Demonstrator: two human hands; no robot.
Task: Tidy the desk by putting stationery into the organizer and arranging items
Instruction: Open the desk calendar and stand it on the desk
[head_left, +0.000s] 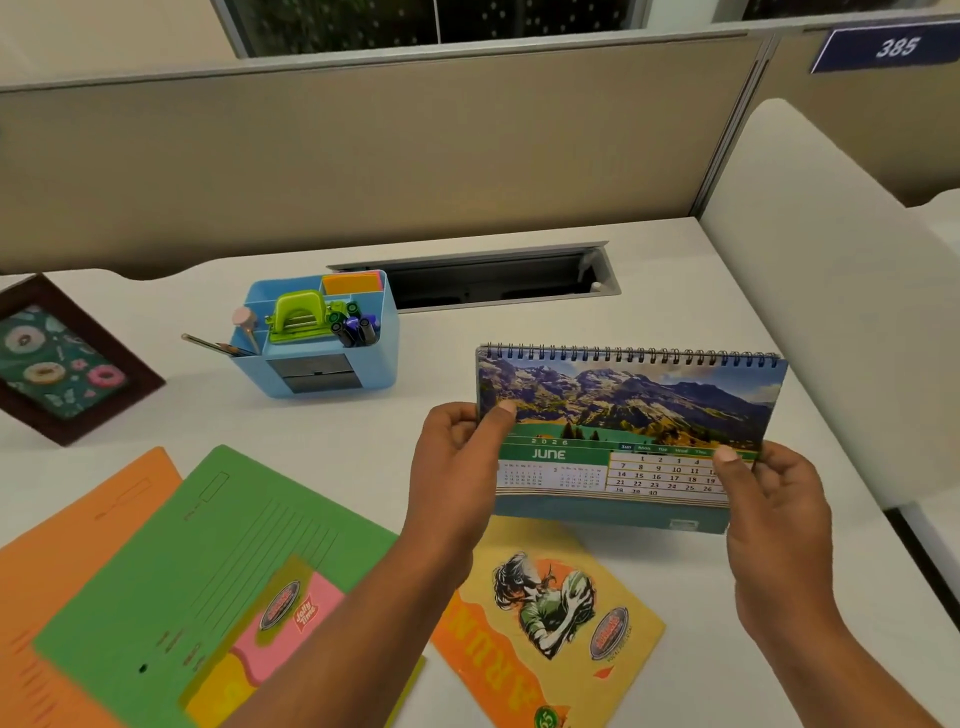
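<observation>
A spiral-bound desk calendar (623, 415) showing a mountain photo and JUNE is held above the white desk (519, 322). My left hand (457, 467) grips its left edge and my right hand (774, 514) grips its lower right corner. A blue organizer (374, 358) stands at the middle left, holding a green hole punch (296, 314), several markers (356, 325), orange sticky notes (350, 283) and pencils (218, 345).
A framed doughnut picture (57, 358) leans at the far left. An orange folder (62, 530) and a green folder (208, 561) lie at the front left with a pink and yellow booklet (280, 623) on top. A yellow notebook (550, 623) lies under the calendar. A cable slot (493, 280) is behind.
</observation>
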